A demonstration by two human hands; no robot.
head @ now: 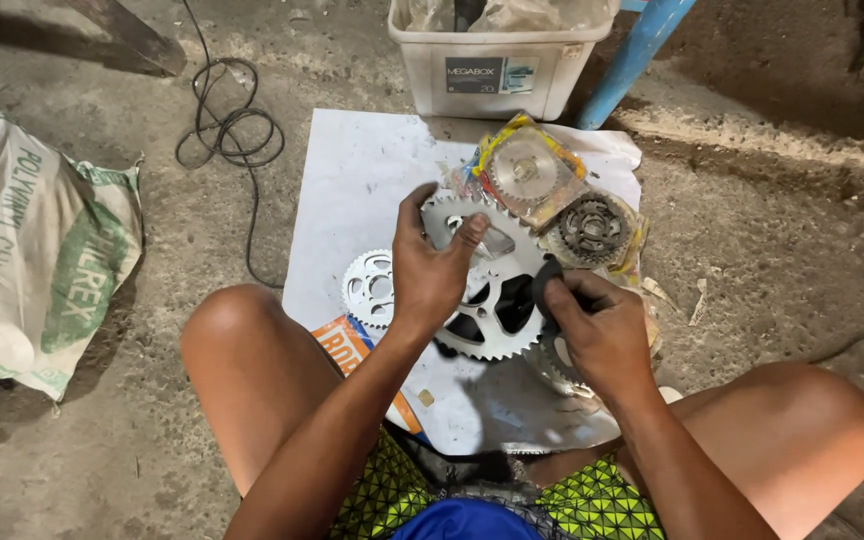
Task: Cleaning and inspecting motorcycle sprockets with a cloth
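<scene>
Carefully, the left hand [430, 272] is gripping the big sprocket [487, 290] while the right hand [600, 330], fingers closed on a dark cloth [550, 283], is touching it; sharp teeth could cut fingers.

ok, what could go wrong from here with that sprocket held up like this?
1. The left hand grips the large sprocket over its toothed rim; a slip could nick the fingers.
2. The right hand presses a dark cloth near the teeth, which may snag it.
3. If dropped, it would likely land on the smaller sprocket or the wrapped sprockets lying beside it on the white sheet.
</scene>
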